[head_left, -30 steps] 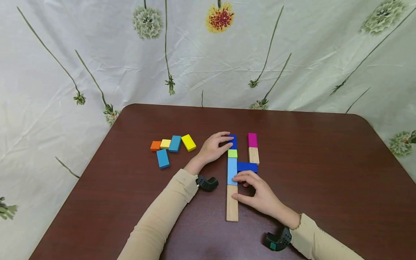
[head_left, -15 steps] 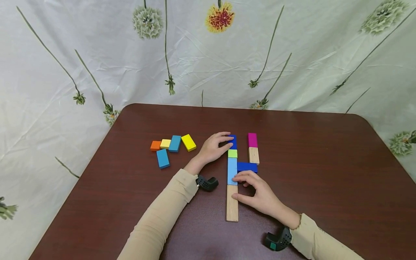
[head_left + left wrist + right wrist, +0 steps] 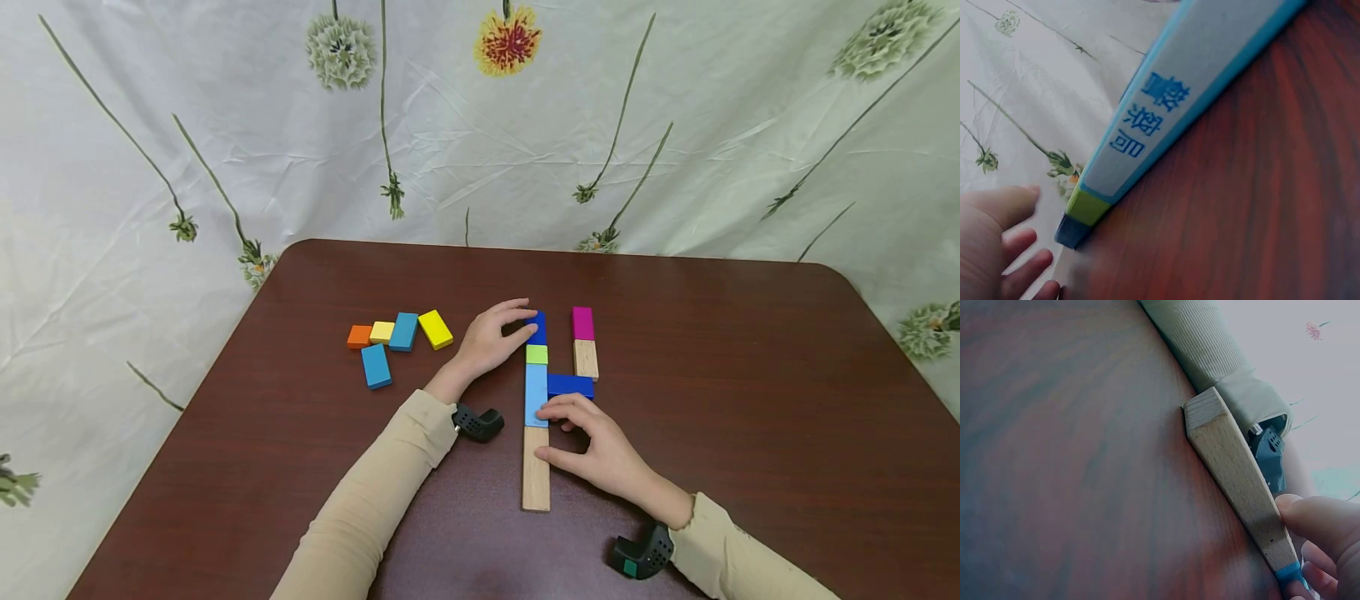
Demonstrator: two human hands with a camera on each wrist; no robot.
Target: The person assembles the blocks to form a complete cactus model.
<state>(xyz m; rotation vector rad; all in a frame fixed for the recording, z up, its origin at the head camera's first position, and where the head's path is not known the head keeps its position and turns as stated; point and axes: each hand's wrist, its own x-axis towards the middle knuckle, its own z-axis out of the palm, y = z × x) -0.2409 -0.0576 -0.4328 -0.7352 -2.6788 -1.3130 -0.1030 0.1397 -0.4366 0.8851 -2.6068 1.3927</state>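
A straight column of blocks runs along the table: a dark blue block (image 3: 541,327) at the far end, a small green block (image 3: 536,354), a light blue block (image 3: 536,387) and a long plain wooden block (image 3: 536,487) nearest. My left hand (image 3: 486,340) is beside the dark blue block, fingertips over its left edge; in the left wrist view, fingers and block look slightly apart. My right hand (image 3: 600,446) rests its thumb on the wooden block and fingertips on the light blue block. Dark blue characters mark the light blue block's side (image 3: 1147,119).
Another dark blue block (image 3: 572,385) lies crosswise against the column's right side. Beyond it, a magenta block (image 3: 582,323) and short wooden block (image 3: 586,358) line up. Several loose blocks, including a yellow one (image 3: 435,329) and an orange one (image 3: 359,337), lie left.
My left hand has shifted slightly left and its fingers have eased off the far dark blue block. My right hand and the blocks have stayed put.
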